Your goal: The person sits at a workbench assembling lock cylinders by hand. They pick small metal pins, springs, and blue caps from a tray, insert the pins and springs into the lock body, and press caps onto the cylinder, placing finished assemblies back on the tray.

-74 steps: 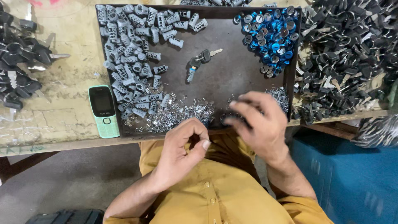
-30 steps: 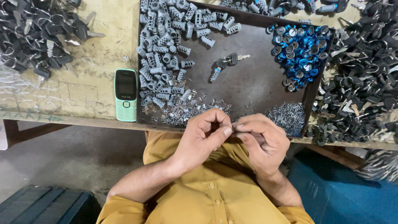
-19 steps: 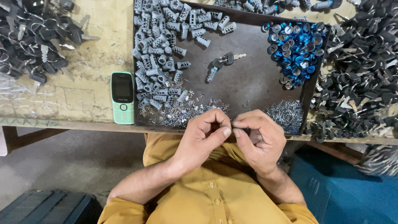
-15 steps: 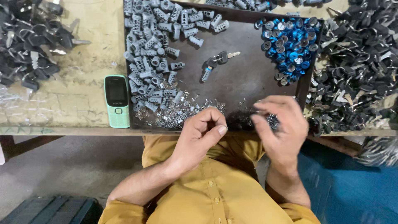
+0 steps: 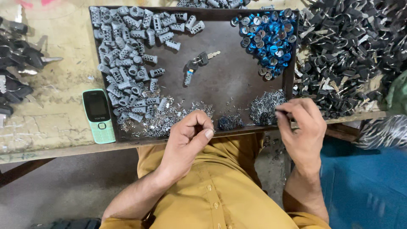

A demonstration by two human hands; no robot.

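At the far left edge of the table a heap of black-headed keys [image 5: 12, 72] is cut off by the frame, and beside it a pale green push-button phone [image 5: 98, 115] lies face up on the worn, scratched tabletop [image 5: 55, 46]. Next comes a dark rectangular tray [image 5: 237, 80], its left part crowded with grey ribbed lock cylinders [image 5: 127, 72], with a lone cylinder and key [image 5: 196, 65] lying in the bare middle. Along the tray's near edge runs a scatter of tiny silver metal pieces [image 5: 165, 118], too fine to tell apart one from another. The left hand [image 5: 186, 144] hovers just over that near edge, curled almost closed, thumb pressed against the forefinger; whether anything small is pinched between them cannot be made out. Just right of it sits a small dark clump of springs [image 5: 230, 122], then a brighter pile of thin silver pins [image 5: 265, 108]. The right hand [image 5: 303, 127] reaches into this pile, fingertips bunched and touching the pins, slightly blurred, so what it grips cannot be told. Above lies a cluster of blue metal caps [image 5: 269, 38]. Past the tray a large mound of black keys [image 5: 352, 55] spreads rightward. Below the table show a mustard shirt [image 5: 220, 191], grey floor and a blue bin [image 5: 369, 182].
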